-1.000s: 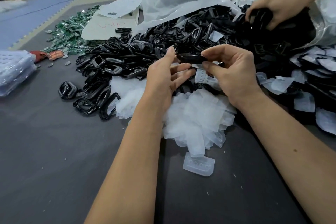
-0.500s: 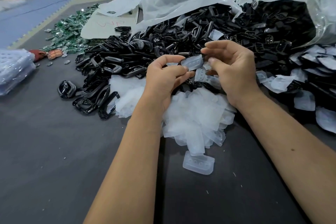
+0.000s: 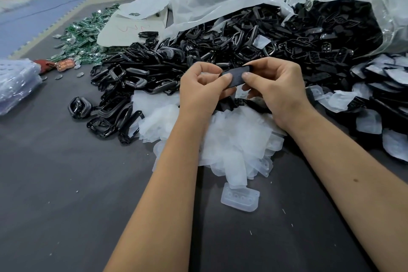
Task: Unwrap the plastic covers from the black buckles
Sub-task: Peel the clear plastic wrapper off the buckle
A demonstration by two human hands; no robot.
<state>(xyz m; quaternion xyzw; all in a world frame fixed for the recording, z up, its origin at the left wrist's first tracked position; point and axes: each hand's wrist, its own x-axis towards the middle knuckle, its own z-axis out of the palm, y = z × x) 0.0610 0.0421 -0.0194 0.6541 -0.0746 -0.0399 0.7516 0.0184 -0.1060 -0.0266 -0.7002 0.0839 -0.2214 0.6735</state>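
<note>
I see my left hand (image 3: 205, 88) and right hand (image 3: 273, 86) pinching one black buckle (image 3: 237, 75) over the cover pile (image 3: 231, 139); slippery film could make it drop among loose buckles.

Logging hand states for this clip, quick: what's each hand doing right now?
Left hand: pinches one end of the black buckle.
Right hand: pinches the buckle's other end.

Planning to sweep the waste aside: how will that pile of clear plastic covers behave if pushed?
The pile of clear plastic covers looks thin and crumpled, so probably light and floppy. Loosely heaped on the table, it would likely scatter or slide rather than move together.
</note>
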